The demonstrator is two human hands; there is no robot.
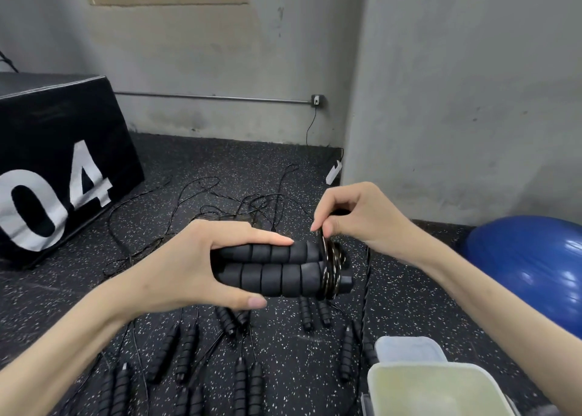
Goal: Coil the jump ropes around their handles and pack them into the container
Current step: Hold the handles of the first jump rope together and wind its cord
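My left hand (pixel 195 267) grips a pair of black foam jump-rope handles (pixel 277 267), held side by side and level in front of me. Black cord (pixel 330 264) is coiled in several turns around the handles' right ends. My right hand (pixel 356 217) pinches the cord just above that coil. Several more black handles (pixel 185 352) with thin cords lie on the speckled floor below. A pale translucent container (pixel 428 387) stands open at the lower right, its lid (pixel 409 348) lying behind it.
A black box marked "04" (pixel 63 163) stands at the left. A blue exercise ball (pixel 529 267) sits at the right by the grey wall. Loose cords (pixel 220 201) tangle across the floor ahead. A white power strip (pixel 334 172) lies near the wall corner.
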